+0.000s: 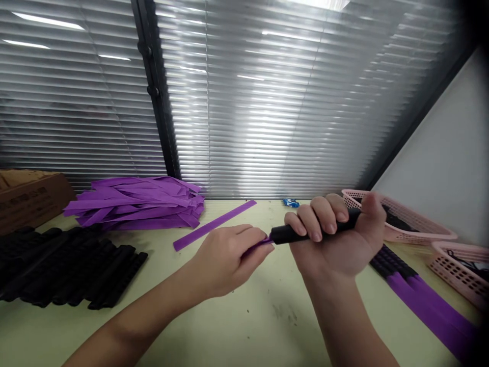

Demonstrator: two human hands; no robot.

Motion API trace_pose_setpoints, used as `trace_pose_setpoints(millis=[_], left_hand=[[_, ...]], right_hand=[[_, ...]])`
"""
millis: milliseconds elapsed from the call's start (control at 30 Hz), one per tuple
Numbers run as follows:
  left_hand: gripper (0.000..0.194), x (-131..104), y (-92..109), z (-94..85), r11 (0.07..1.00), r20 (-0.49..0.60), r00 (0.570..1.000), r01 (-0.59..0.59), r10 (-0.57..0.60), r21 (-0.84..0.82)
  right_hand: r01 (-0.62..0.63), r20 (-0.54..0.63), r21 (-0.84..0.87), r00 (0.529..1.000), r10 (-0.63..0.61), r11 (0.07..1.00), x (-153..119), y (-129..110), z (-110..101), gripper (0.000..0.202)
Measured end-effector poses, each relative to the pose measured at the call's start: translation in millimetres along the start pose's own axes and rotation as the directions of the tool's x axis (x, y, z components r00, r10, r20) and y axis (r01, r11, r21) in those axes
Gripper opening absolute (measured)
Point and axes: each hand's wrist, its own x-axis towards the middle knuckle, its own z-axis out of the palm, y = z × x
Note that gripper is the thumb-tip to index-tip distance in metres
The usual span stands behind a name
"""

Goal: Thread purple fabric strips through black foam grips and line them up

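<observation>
My right hand (328, 234) is wrapped round a black foam tube (284, 235), which it holds nearly level above the table. My left hand (229, 260) pinches a purple strap (269, 239) at the tube's left end. Only a short bit of that strap shows between the fingers and the tube; the rest is hidden. Behind my left hand, one loose purple strap (214, 224) lies slantwise on the table. To the right of my right arm are black tubes (395, 265) with purple straps (431, 311) coming out of them.
A heap of purple straps (141, 204) lies at the back left, with a pile of black tubes (69, 265) nearer me. Behind stands a cardboard box (36, 201). Pink baskets (412, 235) line the right side. A small blue packet (291, 203) sits by the blinds (248, 127).
</observation>
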Motion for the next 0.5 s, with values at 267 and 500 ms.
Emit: trace_pose_setpoints(millis=[267,500], left_hand=[[0.037,5.9,4.0,-11.4,0.819,0.291,0.925,0.359,-0.246,-0.448],[0.035,7.6,1.0,-8.2,0.749,0.311,0.896,0.437,-0.316,-0.499]], right_hand=[[-0.044,0.081,0.044,0.996,0.04,0.998,0.9,1.1,-3.5,0.051],[-0.05,0.094,0.078,0.995,0.043,0.996,-1.0,5.4,-2.5,0.051]])
